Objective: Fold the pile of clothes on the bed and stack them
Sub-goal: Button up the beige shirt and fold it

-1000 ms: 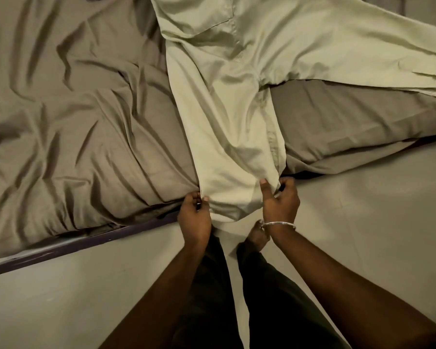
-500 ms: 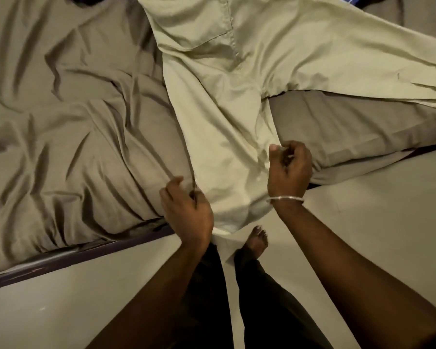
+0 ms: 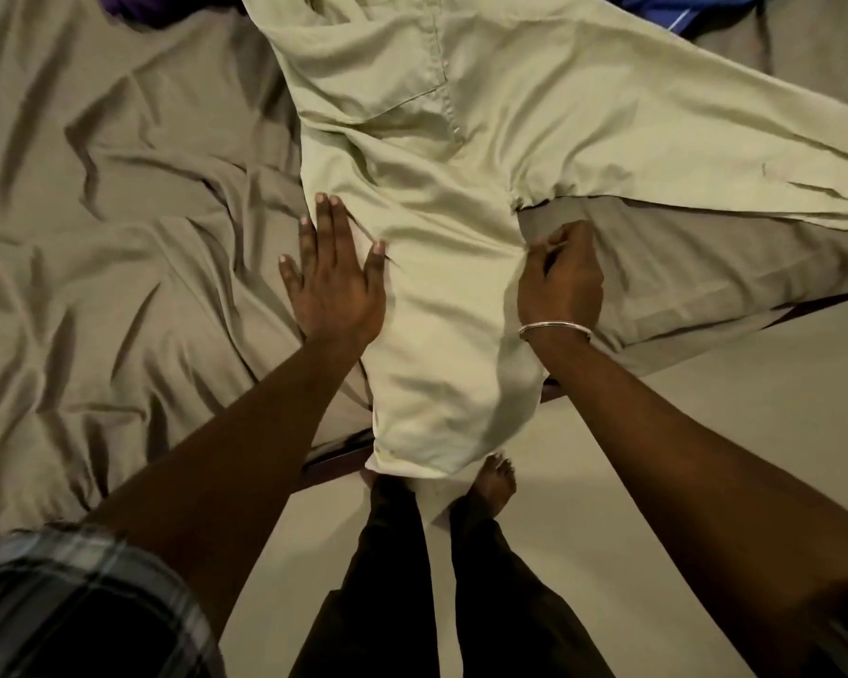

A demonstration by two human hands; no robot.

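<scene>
Rumpled bedsheet point(image 3: 118, 247) carries the pale green trousers point(image 3: 461, 188), one leg hanging over the edge — the left hand point(image 3: 334, 281) lies flat, fingers straight, likely smoothing it, while the right hand point(image 3: 559, 281) pinches the opposite seam taut.

Trousers point(image 3: 461, 198) spread across the bed point(image 3: 118, 237), one leg hanging over its near edge between left hand point(image 3: 336, 281) and right hand point(image 3: 561, 281).
</scene>
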